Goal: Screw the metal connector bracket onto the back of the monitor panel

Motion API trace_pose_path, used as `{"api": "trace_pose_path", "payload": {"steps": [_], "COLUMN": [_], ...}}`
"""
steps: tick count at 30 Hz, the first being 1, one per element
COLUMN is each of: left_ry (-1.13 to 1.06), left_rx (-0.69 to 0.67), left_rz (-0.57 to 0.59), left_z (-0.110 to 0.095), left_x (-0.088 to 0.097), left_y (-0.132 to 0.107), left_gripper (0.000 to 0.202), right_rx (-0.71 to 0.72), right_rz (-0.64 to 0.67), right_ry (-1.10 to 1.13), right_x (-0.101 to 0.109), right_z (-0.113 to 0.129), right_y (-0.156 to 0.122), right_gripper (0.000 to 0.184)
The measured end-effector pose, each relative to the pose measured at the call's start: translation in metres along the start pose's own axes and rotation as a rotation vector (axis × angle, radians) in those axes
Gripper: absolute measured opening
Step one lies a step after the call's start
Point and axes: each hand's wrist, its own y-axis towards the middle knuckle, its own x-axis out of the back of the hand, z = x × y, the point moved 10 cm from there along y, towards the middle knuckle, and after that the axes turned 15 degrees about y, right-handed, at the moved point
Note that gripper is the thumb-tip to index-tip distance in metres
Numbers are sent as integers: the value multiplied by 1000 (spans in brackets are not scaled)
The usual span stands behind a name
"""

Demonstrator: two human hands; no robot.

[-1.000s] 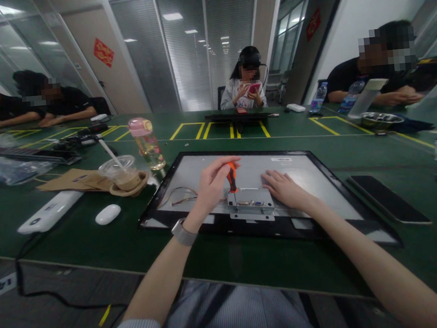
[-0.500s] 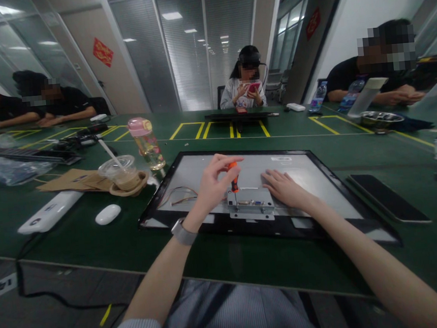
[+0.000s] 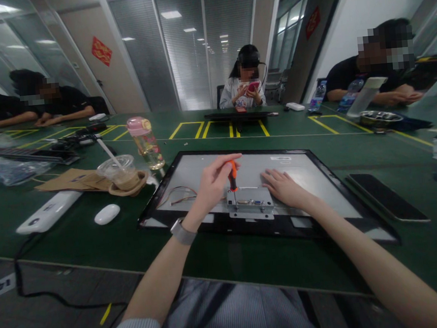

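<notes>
Tabletop (image 3: 75,232): it is carrying the panel (image 3: 319,180) under my fingers.
Panel: it is lying flat beneath both hands.
Right hand (image 3: 285,188): I am resting it on the panel, fingers spread flat just beside the bracket (image 3: 250,202).
Left hand (image 3: 212,185): I am gripping the screwdriver (image 3: 233,175), fingers closed on its orange handle.
Bracket: it is sitting between my hands.
Screwdriver: it is standing upright, tip on the bracket.
</notes>
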Motion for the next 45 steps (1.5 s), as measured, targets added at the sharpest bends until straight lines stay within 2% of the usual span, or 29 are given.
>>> {"api": "trace_pose_path", "payload": {"steps": [2, 7, 12, 16, 24, 29, 35, 40, 42, 45], "left_ry": [-30, 53, -64, -141, 86, 58, 127, 32, 27, 102], "left_rx": [4, -13, 34, 45, -27, -40, -63, -25, -7, -31], "left_rz": [13, -49, 7, 16, -103, -70, -115, -27, -25, -86], "left_z": [0, -3, 3, 6, 1, -2, -6, -3, -1, -2], "left_x": [-1, 4, -2, -2, 7, 4, 9, 3, 3, 8], "left_y": [0, 0, 0, 1, -1, -2, -2, -1, 0, 0], "left_gripper": [29, 15, 28, 29, 16, 29, 16, 29, 25, 16], "right_rx": [-8, -7, -16, -16, -21, -16, -8, -2, -2, 6], "right_rz": [1, 1, 1, 6, 23, 13, 1, -20, -18, -24], "right_ry": [10, 2, 8, -4, -14, -12, -7, -4, -5, -5], "right_x": [0, 0, 0, 0, 0, 1, -3, -4, -5, -3], "right_z": [0, 0, -1, 0, 2, 1, -3, -6, -7, -6], "right_y": [0, 0, 0, 1, -1, 0, 1, 2, 1, 1], "right_gripper": [55, 54, 55, 55, 55, 55, 55, 54, 54, 54]}}
